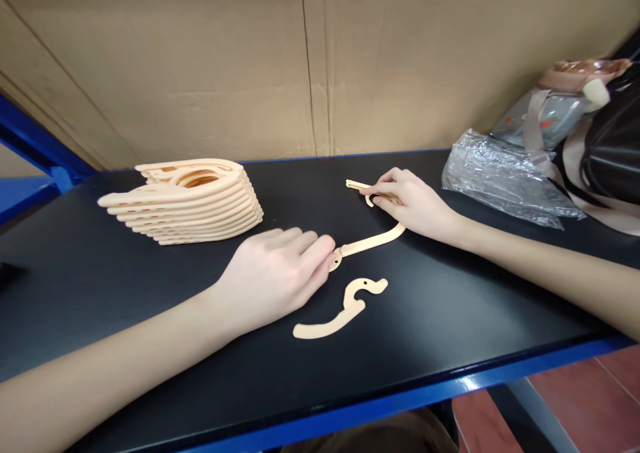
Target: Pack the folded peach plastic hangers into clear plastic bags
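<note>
My left hand [280,269] is closed, its fingertips pinching the holed end of a curved beige plastic hanger arm [370,243]. That arm lies on the black table and runs right, its far end passing under my right hand [413,203]. My right hand is closed on another slim beige hanger piece [356,185], which is partly hidden by the fingers. A small curved hook shows below those fingers. In front of my left hand, a loose beige hanger half [327,325] with a hook and a small hole lies flat.
A neat stack of beige folded hangers [200,203] stands at the left. To the right lie a crumpled clear plastic bag [500,173], a transparent bottle with a strap [545,116] and a dark bag [615,146]. Cardboard [225,59] lines the back; a blue rail [400,397] edges the front.
</note>
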{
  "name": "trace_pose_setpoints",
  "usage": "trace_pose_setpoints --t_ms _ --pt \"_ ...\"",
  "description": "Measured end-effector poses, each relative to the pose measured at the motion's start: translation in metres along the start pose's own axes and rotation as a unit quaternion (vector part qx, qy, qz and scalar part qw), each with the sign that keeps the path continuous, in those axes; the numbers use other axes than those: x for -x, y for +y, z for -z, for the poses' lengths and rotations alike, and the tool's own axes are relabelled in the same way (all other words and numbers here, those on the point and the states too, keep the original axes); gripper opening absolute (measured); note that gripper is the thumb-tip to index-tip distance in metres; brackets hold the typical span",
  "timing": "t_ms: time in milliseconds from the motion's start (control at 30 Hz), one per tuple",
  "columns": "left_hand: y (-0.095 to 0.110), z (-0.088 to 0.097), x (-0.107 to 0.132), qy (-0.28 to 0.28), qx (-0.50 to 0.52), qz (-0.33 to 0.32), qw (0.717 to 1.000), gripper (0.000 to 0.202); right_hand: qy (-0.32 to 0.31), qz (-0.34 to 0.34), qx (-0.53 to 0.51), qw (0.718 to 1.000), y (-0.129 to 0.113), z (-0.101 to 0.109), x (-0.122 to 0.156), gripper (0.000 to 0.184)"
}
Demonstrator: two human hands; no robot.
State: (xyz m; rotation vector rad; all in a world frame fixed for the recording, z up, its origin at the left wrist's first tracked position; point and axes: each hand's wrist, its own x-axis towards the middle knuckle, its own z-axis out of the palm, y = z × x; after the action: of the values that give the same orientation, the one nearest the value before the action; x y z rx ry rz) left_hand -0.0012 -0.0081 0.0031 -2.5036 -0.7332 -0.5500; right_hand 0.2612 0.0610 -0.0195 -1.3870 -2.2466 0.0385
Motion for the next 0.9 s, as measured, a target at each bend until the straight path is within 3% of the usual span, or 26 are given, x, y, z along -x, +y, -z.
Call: trace_pose_setpoints --t_ms 300,533,700,900 --pt "0.002 -0.001 -0.001 -0.019 -0.042 0.037 0.998 0.029 -0.002 -0.002 -0.038 0.999 0.011 0.001 -0.007 0.022" --pt "-0.005 -0.004 0.001 -0.066 0.111 -0.004 0.992 0.032 0.011 -0.005 -0.021 1.000 0.005 0.003 -0.004 0.022" --pt "-0.006 -0.006 0.001 -0.070 0.152 0.011 0.986 0.033 0.014 -0.030 -0.015 0.999 -0.002 0.005 -0.003 0.021" --pt "-0.006 -0.006 0.001 -0.062 0.192 0.060 0.978 0.015 0.023 -0.028 -0.002 0.999 -0.005 0.004 -0.001 0.024"
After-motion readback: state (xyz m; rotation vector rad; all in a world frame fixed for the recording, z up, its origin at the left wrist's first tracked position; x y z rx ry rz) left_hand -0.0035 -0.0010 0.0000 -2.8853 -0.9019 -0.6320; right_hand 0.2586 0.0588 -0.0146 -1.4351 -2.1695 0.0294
